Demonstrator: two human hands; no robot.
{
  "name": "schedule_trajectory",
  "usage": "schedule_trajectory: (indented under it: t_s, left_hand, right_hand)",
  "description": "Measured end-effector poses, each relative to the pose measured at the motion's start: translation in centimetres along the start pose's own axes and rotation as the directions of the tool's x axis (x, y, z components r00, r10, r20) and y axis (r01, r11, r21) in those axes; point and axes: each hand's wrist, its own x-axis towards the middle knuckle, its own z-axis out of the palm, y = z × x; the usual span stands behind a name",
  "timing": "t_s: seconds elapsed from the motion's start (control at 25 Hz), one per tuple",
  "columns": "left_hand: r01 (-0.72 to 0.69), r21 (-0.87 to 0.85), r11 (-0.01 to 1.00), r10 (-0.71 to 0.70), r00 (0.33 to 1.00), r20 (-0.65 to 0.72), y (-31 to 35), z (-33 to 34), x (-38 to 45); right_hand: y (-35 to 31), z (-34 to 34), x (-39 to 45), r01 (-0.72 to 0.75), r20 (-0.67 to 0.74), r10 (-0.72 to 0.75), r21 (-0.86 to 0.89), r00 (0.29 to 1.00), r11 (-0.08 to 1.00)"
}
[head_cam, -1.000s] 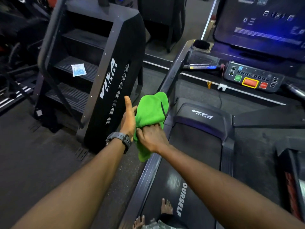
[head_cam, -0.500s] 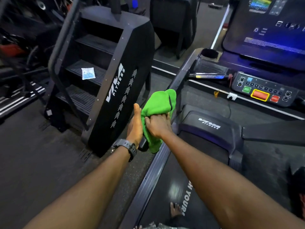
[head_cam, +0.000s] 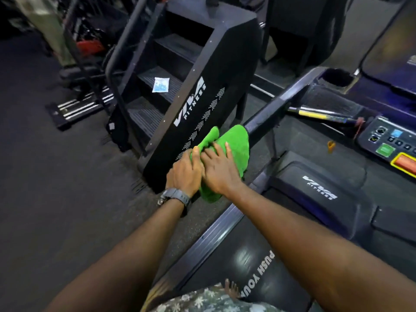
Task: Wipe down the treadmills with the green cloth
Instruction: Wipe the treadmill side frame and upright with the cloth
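The green cloth (head_cam: 236, 143) is draped over the lower end of the treadmill's left handrail (head_cam: 276, 109). My left hand (head_cam: 184, 171), with a dark watch on its wrist, grips the cloth's left side, thumb on top. My right hand (head_cam: 219, 168) lies beside it, touching it, and presses the cloth onto the rail with fairly straight fingers. The treadmill belt (head_cam: 247, 255) runs below my arms. Its motor cover (head_cam: 315, 188) and button panel (head_cam: 387, 140) are to the right.
A black stair climber (head_cam: 202, 104) stands close on the left of the handrail, with a small white packet (head_cam: 160, 84) on one step. A yellow-handled tool (head_cam: 319, 114) and a cup holder (head_cam: 337, 77) sit by the console. My bare foot (head_cam: 230, 289) is on the belt.
My right hand's fingers have spread flatter over the cloth. My left hand has closed onto the cloth from beside it. The view has shifted closer to the handrail.
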Motion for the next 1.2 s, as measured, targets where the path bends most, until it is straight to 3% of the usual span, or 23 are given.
schedule_trajectory:
  t_s: [0.12,0.16,0.28,0.32,0.48,0.64,0.8,0.88,0.96,1.04,1.2]
  left_hand:
    - [-0.060,0.035,0.998,0.064,0.990,-0.127,-0.5,0.5,-0.2]
    - [-0.080,0.043,0.996,0.086,0.983,-0.163,-0.6,0.7,-0.2]
    - [-0.083,0.001,0.997,0.082,0.976,-0.203,-1.0,0.9,0.5]
    - [-0.078,-0.022,0.997,0.072,0.975,-0.210,-1.0,0.9,0.5]
    - [-0.085,-0.012,0.996,0.080,0.973,-0.215,-1.7,1.2,0.6]
    - [-0.094,-0.133,0.987,0.051,0.954,-0.295,-1.6,0.9,0.9]
    - [-0.108,-0.219,0.970,0.030,0.944,-0.330,-1.7,0.3,0.4]
    - [-0.116,-0.184,0.976,0.059,0.955,-0.291,-1.8,0.4,0.5]
    - [-0.152,-0.134,0.979,0.114,0.960,-0.256,-1.5,0.7,0.6]
    - [-0.152,-0.101,0.983,0.125,0.963,-0.238,-1.4,0.9,0.6]
    - [-0.161,-0.088,0.983,0.138,0.963,-0.231,-1.1,1.0,0.4]
  right_hand:
    - [4.0,0.1,-1.0,0.349,-0.012,-0.350,-0.059,0.936,0.935]
    - [4.8,-0.5,0.0,0.355,0.002,-0.356,-0.073,0.935,0.932]
    - [2.4,-1.2,1.0,0.127,-0.001,-0.127,-0.020,0.992,0.992]
    - [1.2,-0.5,0.2,0.140,0.000,-0.140,-0.011,0.990,0.990]
    - [3.5,-0.5,-1.5,0.450,-0.024,-0.450,-0.036,0.892,0.893]
    - [2.1,-2.4,2.5,0.580,0.072,-0.576,-0.124,0.815,0.805]
    - [1.5,-0.6,2.1,0.680,0.078,-0.678,-0.015,0.731,0.733]
    - [3.9,-0.9,3.0,0.641,0.044,-0.640,-0.012,0.767,0.767]
    - [4.6,-1.3,3.6,0.472,0.021,-0.472,-0.045,0.882,0.880]
    - [2.8,-0.8,2.8,0.345,0.006,-0.345,-0.049,0.939,0.937]
    - [3.6,-0.3,1.1,0.500,0.000,-0.501,0.062,0.865,0.864]
